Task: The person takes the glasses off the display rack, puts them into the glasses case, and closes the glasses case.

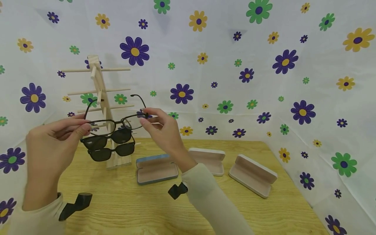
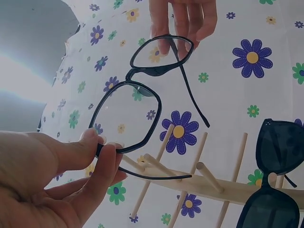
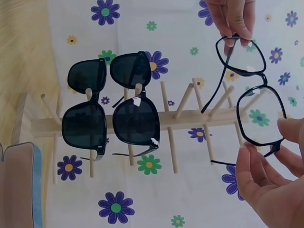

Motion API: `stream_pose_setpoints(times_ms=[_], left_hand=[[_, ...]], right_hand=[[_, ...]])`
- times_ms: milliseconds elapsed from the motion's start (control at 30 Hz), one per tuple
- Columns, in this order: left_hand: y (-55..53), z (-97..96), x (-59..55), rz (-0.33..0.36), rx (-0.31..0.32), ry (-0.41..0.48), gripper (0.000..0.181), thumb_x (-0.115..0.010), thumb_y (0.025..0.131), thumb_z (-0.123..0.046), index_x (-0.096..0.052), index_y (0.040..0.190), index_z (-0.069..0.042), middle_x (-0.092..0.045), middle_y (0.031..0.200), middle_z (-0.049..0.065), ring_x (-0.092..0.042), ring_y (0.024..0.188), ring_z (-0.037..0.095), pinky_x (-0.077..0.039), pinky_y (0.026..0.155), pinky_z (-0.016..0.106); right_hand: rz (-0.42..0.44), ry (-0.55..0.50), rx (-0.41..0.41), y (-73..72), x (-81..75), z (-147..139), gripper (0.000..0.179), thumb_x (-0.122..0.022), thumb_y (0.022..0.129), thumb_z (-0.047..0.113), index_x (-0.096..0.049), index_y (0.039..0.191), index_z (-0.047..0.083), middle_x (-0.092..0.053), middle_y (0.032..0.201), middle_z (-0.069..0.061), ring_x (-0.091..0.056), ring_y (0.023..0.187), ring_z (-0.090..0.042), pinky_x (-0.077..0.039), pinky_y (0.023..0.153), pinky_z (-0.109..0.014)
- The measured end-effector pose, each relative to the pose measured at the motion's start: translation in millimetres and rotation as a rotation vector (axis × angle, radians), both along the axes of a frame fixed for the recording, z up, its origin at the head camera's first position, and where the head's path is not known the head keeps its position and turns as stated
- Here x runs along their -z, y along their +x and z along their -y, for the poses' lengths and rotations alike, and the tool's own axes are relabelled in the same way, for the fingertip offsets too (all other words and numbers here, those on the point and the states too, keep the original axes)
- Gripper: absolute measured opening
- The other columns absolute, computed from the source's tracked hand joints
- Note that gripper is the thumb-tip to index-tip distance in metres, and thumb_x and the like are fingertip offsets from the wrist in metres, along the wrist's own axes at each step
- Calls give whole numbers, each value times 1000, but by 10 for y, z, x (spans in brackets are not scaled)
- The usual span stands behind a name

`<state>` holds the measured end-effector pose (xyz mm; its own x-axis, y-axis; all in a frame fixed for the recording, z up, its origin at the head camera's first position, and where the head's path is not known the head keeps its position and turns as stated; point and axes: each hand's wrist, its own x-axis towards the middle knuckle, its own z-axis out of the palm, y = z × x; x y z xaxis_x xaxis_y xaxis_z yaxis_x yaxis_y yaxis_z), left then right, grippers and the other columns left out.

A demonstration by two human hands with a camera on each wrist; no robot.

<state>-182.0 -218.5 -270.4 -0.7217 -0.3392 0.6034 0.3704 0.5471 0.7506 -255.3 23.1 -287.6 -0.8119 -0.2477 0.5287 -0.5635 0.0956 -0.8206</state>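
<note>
Black-framed clear eyeglasses (image 1: 118, 122) are held up between both hands, temples unfolded and pointing away toward the rack. My left hand (image 1: 54, 137) pinches the left hinge corner between thumb and fingers. At the opposite hinge, my right hand (image 1: 164, 130) pinches the frame the same way. Behind them stands a wooden eyewear rack (image 1: 101, 85) with several rows of pegs. Two pairs of dark sunglasses hang on its lower pegs, an upper pair (image 1: 121, 135) and a lower pair (image 1: 125, 149). In the right wrist view, the glasses (image 3: 239, 107) are near the rack's upper pegs, apart from the sunglasses.
On the wooden table (image 1: 123, 205) lie three opened glasses cases: a blue one (image 1: 157, 176) near the rack, a white one (image 1: 215, 156) partly behind my right forearm, and another white one (image 1: 252, 179) farther right. A flower-patterned cloth (image 1: 223, 19) hangs behind and at the sides.
</note>
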Motion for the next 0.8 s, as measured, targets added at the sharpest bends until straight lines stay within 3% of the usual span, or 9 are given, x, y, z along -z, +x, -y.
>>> stream_pose_setpoints(times_ms=[133,300,500,600,700,800], left_hand=[[15,-58,7,-20,52,42,19,-79,88,0,-79,106,6,-72,101,-31,-70,74,-14,-53,73,5],[10,-125,49,-14,106,55,20,-78,89,-1,-78,108,6,-72,103,-30,-72,75,-11,-53,75,5],[-6,-176,120,11,176,-6,30,-77,92,-7,-76,122,-3,-72,94,-31,-72,76,-11,-53,77,4],[-11,-219,160,41,204,-45,33,-77,94,-12,-74,126,-8,-69,87,-35,-71,77,-12,-53,76,4],[-17,-279,204,61,238,-71,35,-76,95,-15,-72,130,-10,-70,91,-32,-71,80,-12,-53,76,5],[-32,-347,253,77,270,-84,38,-75,96,-15,-70,134,-10,-76,102,-15,-70,81,-13,-53,77,5]], right_hand=[[4,-19,-5,31,17,-73,35,-67,101,14,-65,135,5,-67,135,-11,-71,105,-22,-59,93,-22],[6,-40,-4,84,62,-202,35,-67,100,13,-65,134,3,-66,136,-13,-72,101,-23,-60,92,-24],[-57,-63,17,136,106,-359,33,-67,99,7,-65,130,-1,-68,130,-16,-72,96,-28,-60,93,-25],[-73,-66,36,143,129,-431,31,-67,99,7,-66,128,-1,-72,120,-20,-71,92,-25,-60,92,-26],[-61,-61,66,145,168,-505,29,-68,99,8,-68,126,0,-74,104,-23,-71,87,-18,-59,96,-29],[-54,-55,95,137,226,-581,28,-67,99,8,-69,125,0,-74,93,-25,-72,85,-18,-59,98,-32]])
